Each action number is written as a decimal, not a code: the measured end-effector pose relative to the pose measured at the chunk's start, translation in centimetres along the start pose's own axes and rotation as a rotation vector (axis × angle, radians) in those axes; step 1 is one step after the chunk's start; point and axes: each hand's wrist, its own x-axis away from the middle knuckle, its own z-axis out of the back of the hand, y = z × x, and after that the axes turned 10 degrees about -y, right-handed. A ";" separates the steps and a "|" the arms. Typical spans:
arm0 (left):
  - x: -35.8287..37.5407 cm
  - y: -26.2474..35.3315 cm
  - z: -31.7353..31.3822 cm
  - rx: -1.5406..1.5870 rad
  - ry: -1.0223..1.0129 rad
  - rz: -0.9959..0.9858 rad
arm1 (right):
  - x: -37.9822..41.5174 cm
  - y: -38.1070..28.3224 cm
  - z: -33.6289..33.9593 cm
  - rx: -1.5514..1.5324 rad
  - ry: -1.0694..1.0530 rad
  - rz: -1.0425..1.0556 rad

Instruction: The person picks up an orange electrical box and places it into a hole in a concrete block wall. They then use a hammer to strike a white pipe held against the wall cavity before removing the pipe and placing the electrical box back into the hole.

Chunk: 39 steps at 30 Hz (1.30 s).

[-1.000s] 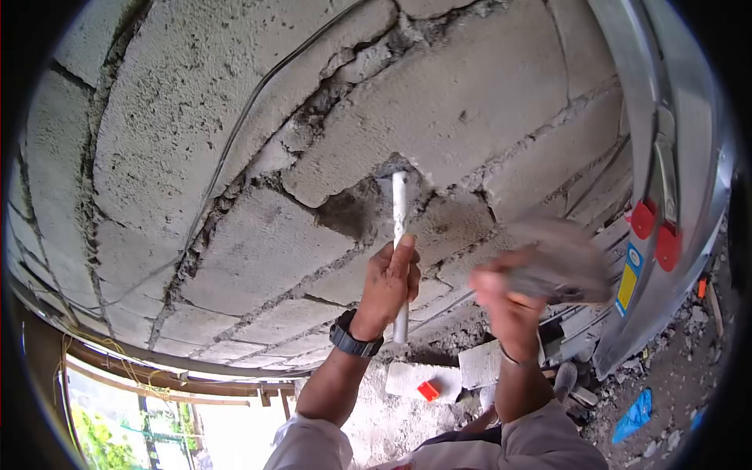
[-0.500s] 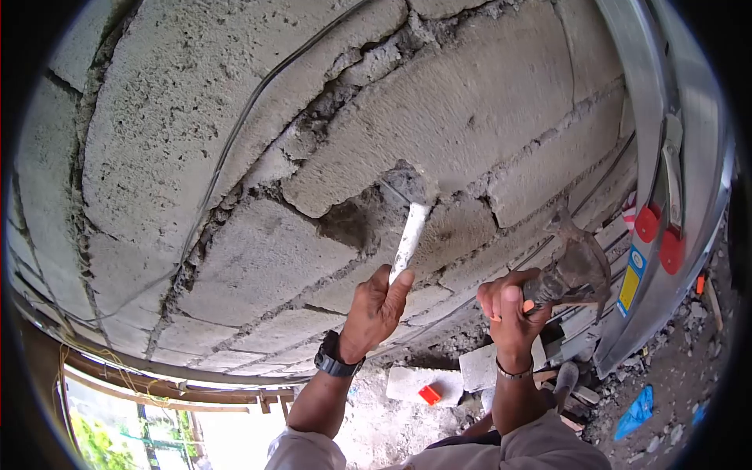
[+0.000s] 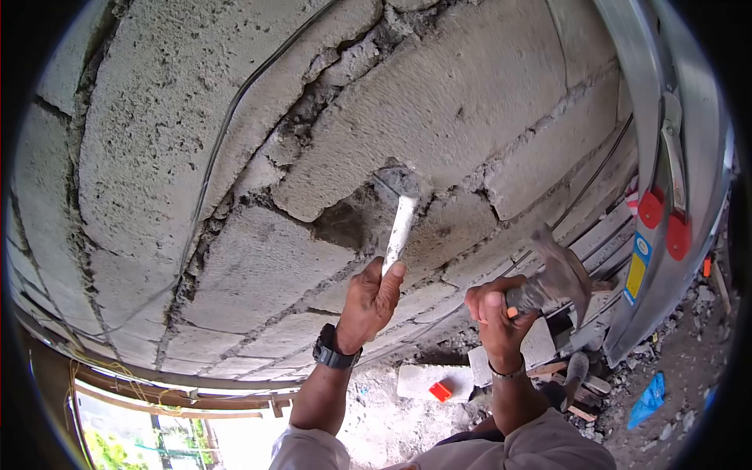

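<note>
My left hand (image 3: 371, 301), with a dark watch on the wrist, is closed round a white-sleeved chisel (image 3: 401, 231). Its thin metal tip rests in a rough hole (image 3: 345, 222) broken into the block wall (image 3: 462, 110). To the right, my right hand (image 3: 501, 317) is wrapped round a hammer (image 3: 560, 278), gripping it close to its worn metal head. The hammer is apart from the chisel, and orange shows between the fingers.
A metal ladder (image 3: 658, 180) with red parts stands at the right. A black cable (image 3: 227, 125) crosses the wall. Below are loose blocks (image 3: 415, 379), a red object (image 3: 441, 391), a blue plastic piece (image 3: 647, 401), rubble and a shoe (image 3: 577, 368).
The wall has shifted slightly left in view. The chisel and my left hand appear a little further left, and the hammer has tilted slightly in my right hand.
</note>
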 end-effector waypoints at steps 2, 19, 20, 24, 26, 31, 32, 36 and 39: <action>-0.1 -0.5 -0.6 0.018 -0.010 -0.007 | 0.7 0.3 1.4 0.013 -0.035 -0.082; 0.6 -1.6 -3.8 0.144 -0.069 0.021 | 0.9 -3.5 2.6 0.279 -0.058 -0.201; 1.1 -1.1 -3.6 0.210 -0.076 0.053 | 1.2 -3.6 2.7 0.341 -0.080 -0.215; 1.2 -2.2 -3.1 0.316 -0.093 0.005 | 2.2 -3.8 2.4 0.527 -0.136 -0.264; 1.2 -3.1 -2.9 0.277 -0.074 -0.022 | 2.5 -3.7 2.0 0.536 -0.132 -0.280; 1.1 -5.7 -4.1 0.213 0.040 -0.110 | 2.4 -5.3 1.2 0.666 -0.183 -0.363; 1.2 -5.8 -4.3 0.218 0.082 -0.143 | 2.6 -5.0 2.3 0.922 -0.199 -0.297; 0.9 -5.7 -4.4 0.381 0.122 -0.194 | 2.7 -6.0 1.6 1.041 -0.247 -0.247; 0.7 -5.2 -4.1 0.462 0.114 -0.142 | 2.7 -6.8 1.1 1.108 -0.263 -0.264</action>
